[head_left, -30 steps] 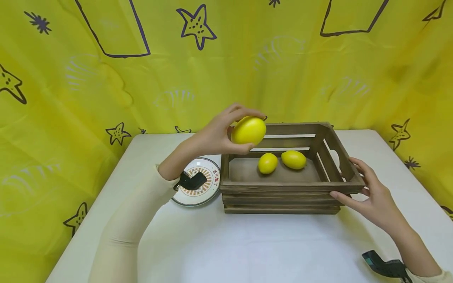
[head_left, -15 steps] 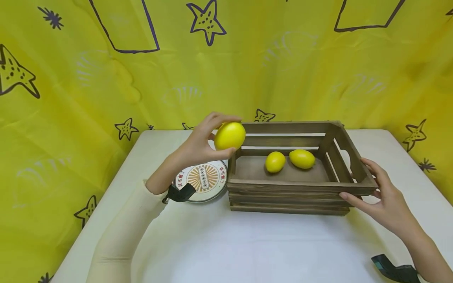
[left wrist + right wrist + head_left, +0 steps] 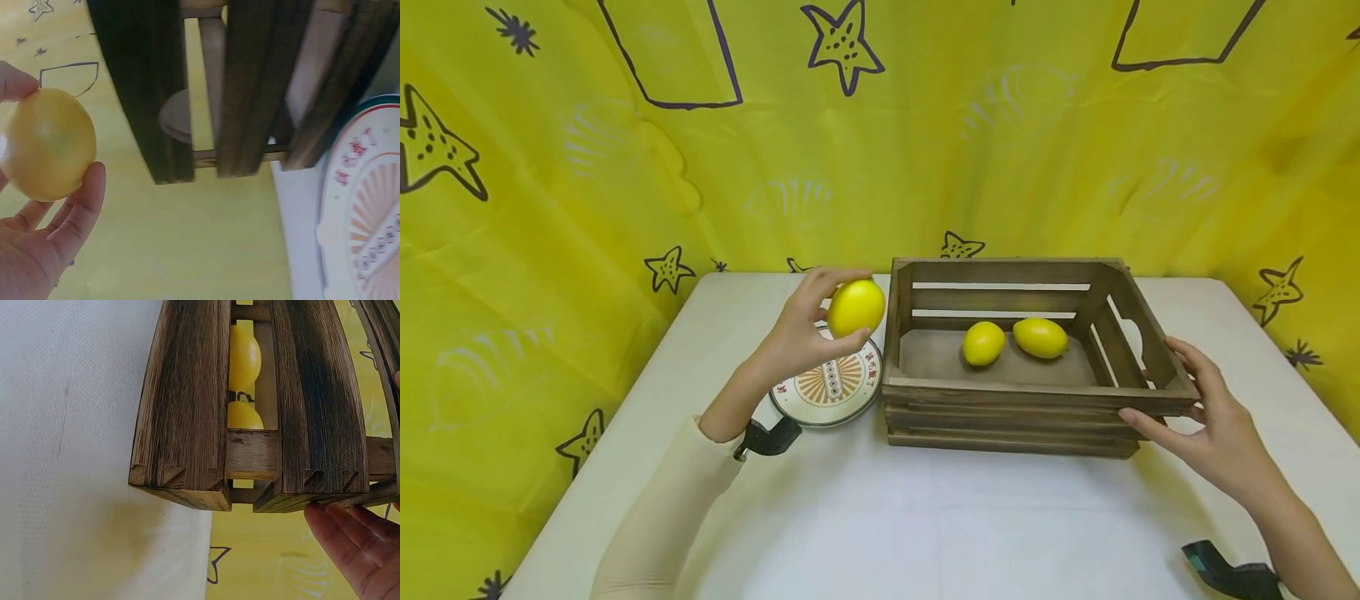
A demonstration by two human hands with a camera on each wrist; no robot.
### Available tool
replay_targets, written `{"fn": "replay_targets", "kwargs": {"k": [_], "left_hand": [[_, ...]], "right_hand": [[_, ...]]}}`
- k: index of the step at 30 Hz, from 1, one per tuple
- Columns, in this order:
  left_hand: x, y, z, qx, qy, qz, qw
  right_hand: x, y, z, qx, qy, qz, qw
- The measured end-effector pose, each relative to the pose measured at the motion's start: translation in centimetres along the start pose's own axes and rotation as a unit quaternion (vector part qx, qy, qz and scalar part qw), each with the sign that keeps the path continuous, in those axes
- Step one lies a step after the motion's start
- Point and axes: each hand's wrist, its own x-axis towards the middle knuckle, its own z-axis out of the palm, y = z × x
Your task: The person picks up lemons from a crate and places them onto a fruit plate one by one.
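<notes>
My left hand [image 3: 786, 342] holds a yellow lemon [image 3: 856, 308] between thumb and fingers, raised over the far part of a round plate with a printed sunburst [image 3: 831, 379]. In the left wrist view the lemon [image 3: 50, 144] shows large at the left, away from the crate's slatted end. My right hand [image 3: 1217, 433] grips the right end of a brown wooden crate [image 3: 1000, 421], thumb at the front corner and fingers at the end. Inside the crate lie two more lemons, one nearer the middle [image 3: 983, 343] and one to its right [image 3: 1040, 337].
A white table [image 3: 925, 517] carries the crate and the plate, which stand side by side. Behind it hangs a yellow curtain [image 3: 910, 167] with starfish drawings. Dark wrist mounts sit on the left wrist [image 3: 772, 436] and right wrist [image 3: 1232, 571].
My left hand has carried the lemon left and slightly down, from above the crate's left part to over the plate. The right hand keeps its grip. The head view has shifted slightly.
</notes>
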Motion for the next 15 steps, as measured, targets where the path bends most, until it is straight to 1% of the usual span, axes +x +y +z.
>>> {"fn": "replay_targets", "kwargs": {"k": [7, 15], "left_hand": [[-1.8, -1.6, 0.9, 0.0, -0.011, -0.026, 0.9996], [-3.4, -3.7, 2.0, 0.011, -0.034, -0.08, 0.9961]], "right_hand": [[-0.1, 0.1, 0.1, 0.004, 0.002, -0.003, 1.0], [-0.1, 0.0, 0.1, 0.001, 0.005, -0.009, 1.0]]}}
